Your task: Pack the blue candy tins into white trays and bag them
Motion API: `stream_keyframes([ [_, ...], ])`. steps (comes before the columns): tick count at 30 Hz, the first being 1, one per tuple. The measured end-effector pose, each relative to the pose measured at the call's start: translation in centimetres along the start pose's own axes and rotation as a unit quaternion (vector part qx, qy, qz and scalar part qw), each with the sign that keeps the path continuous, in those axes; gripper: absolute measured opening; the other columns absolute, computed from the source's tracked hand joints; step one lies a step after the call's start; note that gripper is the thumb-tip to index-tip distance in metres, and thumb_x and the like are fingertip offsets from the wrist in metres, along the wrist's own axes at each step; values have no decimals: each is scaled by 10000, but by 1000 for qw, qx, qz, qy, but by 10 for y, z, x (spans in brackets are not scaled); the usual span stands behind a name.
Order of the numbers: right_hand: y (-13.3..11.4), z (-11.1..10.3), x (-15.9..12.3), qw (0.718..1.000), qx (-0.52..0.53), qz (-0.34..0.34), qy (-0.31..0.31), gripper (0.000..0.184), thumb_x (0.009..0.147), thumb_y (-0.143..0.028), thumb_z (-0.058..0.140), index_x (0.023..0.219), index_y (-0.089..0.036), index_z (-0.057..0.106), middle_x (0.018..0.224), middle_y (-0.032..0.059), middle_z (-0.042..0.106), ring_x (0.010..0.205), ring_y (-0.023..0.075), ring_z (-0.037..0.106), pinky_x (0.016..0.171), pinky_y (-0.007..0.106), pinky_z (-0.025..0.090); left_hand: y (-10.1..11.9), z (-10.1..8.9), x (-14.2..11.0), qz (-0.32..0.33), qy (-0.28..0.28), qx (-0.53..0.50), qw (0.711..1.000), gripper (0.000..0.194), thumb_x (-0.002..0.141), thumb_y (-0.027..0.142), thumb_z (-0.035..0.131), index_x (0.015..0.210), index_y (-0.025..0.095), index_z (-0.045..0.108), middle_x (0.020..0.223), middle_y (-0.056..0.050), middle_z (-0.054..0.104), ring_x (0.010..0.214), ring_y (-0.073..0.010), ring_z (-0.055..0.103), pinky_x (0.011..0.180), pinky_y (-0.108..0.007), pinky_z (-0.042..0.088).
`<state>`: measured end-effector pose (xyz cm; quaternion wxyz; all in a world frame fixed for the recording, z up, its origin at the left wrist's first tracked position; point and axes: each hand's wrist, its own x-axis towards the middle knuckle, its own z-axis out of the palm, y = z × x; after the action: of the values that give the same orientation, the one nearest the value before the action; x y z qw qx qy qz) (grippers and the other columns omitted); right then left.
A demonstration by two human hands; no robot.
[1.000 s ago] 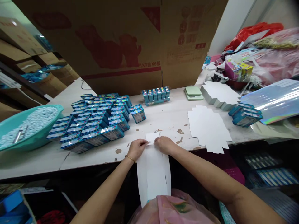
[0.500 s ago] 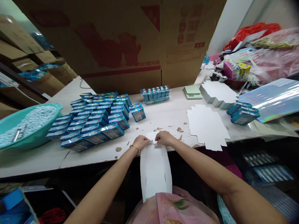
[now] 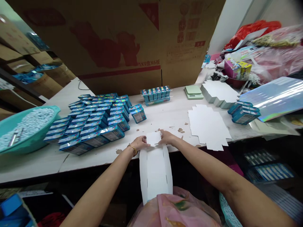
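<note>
A white cardboard box blank (image 3: 156, 171) stretches from the table's front edge toward my body, its long side panels bent up. My left hand (image 3: 140, 143) grips the left side of its far end, fingers curled on the edge. On the opposite side my right hand (image 3: 167, 138) pinches the same end. Between the two hands the small end panel stands raised. Beyond my left hand is a pair of blue printed boxes (image 3: 138, 114). Right of my right hand lies a flat stack of white box blanks (image 3: 208, 126).
Several rows of blue boxes (image 3: 92, 121) cover the left, beside a teal basin (image 3: 50, 110) of small pale pieces. A large carton (image 3: 118, 41) stands behind. At the back are a clear display tray (image 3: 156, 96) and a green scale (image 3: 193, 92); more blue boxes (image 3: 245, 113) sit right.
The far end panel of the white blank has been folded up between my hands. Both hands have moved slightly apart to its sides. The view has shifted a little.
</note>
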<state>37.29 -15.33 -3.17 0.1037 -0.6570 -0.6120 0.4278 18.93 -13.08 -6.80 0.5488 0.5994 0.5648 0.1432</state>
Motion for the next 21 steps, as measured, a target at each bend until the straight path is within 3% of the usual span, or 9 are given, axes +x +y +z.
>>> stream_keyframes([
  [6, -2, 3, -5, 999, 31, 28, -1, 99, 580, -191, 629, 662, -151, 593, 632, -3, 572, 654, 132, 543, 543, 200, 405, 10, 3, -8, -2, 29, 103, 994, 257, 467, 274, 666, 665, 147, 561, 556, 42, 527, 577, -118, 494, 538, -227, 376],
  [9, -6, 1, -12, 989, 134, 35, -42, 170, 647, -309, 597, 688, -144, 593, 670, 10, 594, 662, 125, 555, 557, 200, 433, 16, 5, -17, 15, 27, 95, 995, 345, 456, 316, 678, 742, 148, 586, 619, 25, 569, 620, -131, 512, 572, -233, 387],
  [11, -7, -1, -14, 972, 216, 39, -82, 239, 685, -371, 566, 722, -136, 590, 738, 29, 613, 684, 124, 565, 569, 210, 457, 19, 7, -23, 11, 20, 27, 999, 389, 499, 395, 648, 790, 145, 586, 678, 7, 593, 651, -138, 528, 597, -238, 399],
  [13, -7, -5, -12, 968, 222, 39, -110, 258, 699, -383, 558, 724, -128, 587, 756, 37, 615, 685, 121, 569, 575, 218, 470, 20, 8, -27, -26, 26, -46, 998, 443, 587, 505, 547, 829, 135, 580, 712, -16, 601, 645, -139, 533, 598, -250, 405],
  [15, -7, -9, -6, 977, 161, 31, -136, 241, 694, -358, 575, 723, -120, 591, 737, 33, 613, 674, 112, 569, 582, 214, 473, 20, 9, -28, -55, 47, -74, 995, 519, 643, 577, 444, 852, 122, 579, 740, -40, 603, 629, -140, 529, 587, -259, 403],
  [18, -14, -12, 8, 980, 27, -12, -198, 225, 687, -325, 589, 792, -129, 617, 782, 33, 624, 726, 123, 579, 621, 224, 482, 16, 10, -28, -37, 65, -21, 997, 564, 648, 610, 413, 850, 117, 599, 765, -54, 607, 637, -149, 521, 584, -263, 391],
  [21, -29, -3, 22, 949, -232, -76, -198, 224, 631, -298, 636, 782, -132, 643, 799, 62, 643, 819, 203, 587, 722, 327, 477, 11, 10, -26, 0, 63, 47, 997, 533, 643, 591, 427, 822, 126, 619, 743, -43, 610, 676, -167, 525, 608, -269, 390],
])
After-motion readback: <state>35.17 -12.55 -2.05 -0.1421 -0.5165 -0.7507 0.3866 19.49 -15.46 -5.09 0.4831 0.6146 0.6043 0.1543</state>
